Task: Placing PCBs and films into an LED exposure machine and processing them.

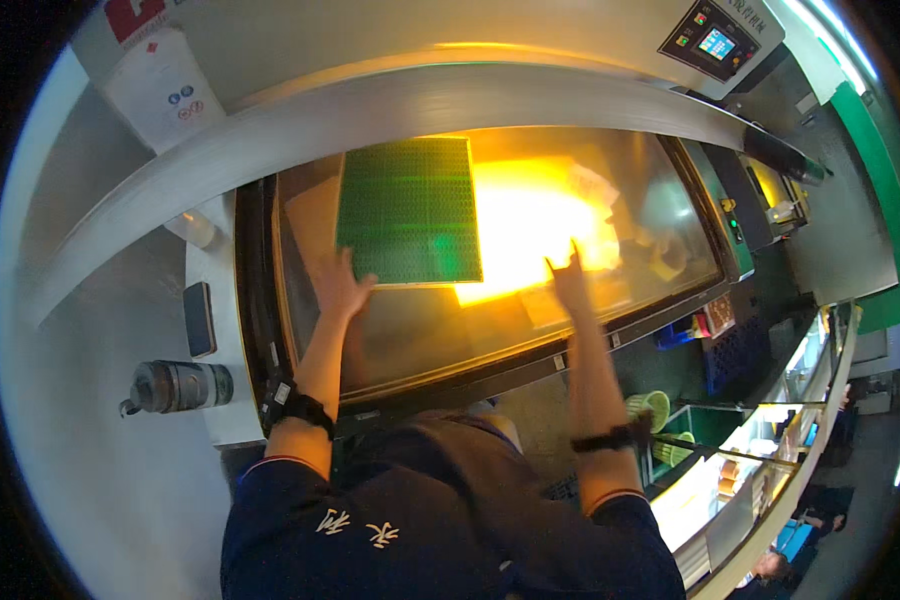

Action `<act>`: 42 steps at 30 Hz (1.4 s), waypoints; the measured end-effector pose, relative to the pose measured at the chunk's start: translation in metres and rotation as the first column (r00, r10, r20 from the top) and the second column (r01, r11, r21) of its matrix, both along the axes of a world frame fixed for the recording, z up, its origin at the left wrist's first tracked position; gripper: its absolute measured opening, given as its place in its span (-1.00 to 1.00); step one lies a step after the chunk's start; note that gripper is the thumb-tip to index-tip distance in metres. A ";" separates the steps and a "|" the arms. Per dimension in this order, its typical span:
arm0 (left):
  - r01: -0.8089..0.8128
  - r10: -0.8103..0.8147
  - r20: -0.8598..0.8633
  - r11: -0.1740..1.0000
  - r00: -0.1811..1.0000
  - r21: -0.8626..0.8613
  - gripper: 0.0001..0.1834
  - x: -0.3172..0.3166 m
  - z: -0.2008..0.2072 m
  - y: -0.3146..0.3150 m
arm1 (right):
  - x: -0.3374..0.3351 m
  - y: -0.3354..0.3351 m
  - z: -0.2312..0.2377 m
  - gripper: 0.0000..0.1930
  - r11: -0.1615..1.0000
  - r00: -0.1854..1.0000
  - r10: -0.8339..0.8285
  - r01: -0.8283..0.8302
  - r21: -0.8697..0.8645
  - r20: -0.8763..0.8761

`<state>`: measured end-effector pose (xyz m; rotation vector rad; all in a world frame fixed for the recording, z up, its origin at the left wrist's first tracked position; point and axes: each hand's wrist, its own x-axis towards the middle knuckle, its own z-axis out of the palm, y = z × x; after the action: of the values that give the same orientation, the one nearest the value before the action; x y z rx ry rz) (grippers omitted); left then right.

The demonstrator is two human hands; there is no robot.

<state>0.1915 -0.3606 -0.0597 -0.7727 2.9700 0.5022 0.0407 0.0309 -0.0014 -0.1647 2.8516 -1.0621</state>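
Observation:
A green rectangular panel with a fine repeating pattern (407,210), like a circuit board panel, lies on the framed glass-like bed (420,340) of a machine. My left hand (342,290) is at its lower left corner with the fingers spread; whether the fingertips touch the panel, I cannot tell. To the right of the panel, my right hand (572,282) reaches over a patch of strong yellow light (530,220). Its thumb and a finger stand apart, and no object shows between them. The glare washes out the surface near those fingertips.
A thick curved metal bar (450,100) crosses beyond the bed. At the left, a phone (199,318) and a bottle (178,387) rest beside the machine. A control panel (712,42) is at the upper right. Green baskets (650,408) stand low at the right.

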 end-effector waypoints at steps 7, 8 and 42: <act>0.346 -0.346 0.021 0.937 0.938 -0.049 0.05 0.088 -0.002 0.030 | 0.060 -0.155 -0.024 -0.05 0.885 0.987 -0.061 -0.015 0.465 0.149; 0.345 -0.346 0.005 0.938 0.938 -0.031 0.05 0.094 0.000 0.032 | 0.057 -0.149 -0.028 -0.05 0.874 0.988 -0.064 -0.012 0.485 0.139; 0.984 -0.990 0.057 -0.118 -0.127 0.135 -0.19 0.127 -0.036 0.360 | 0.709 0.093 -0.056 -0.58 -0.685 -0.085 -0.631 0.529 -0.502 0.771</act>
<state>0.3183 -0.0003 -0.0956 1.5027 2.2636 0.2780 0.7498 0.1240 -0.0570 2.4750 0.8700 -2.7115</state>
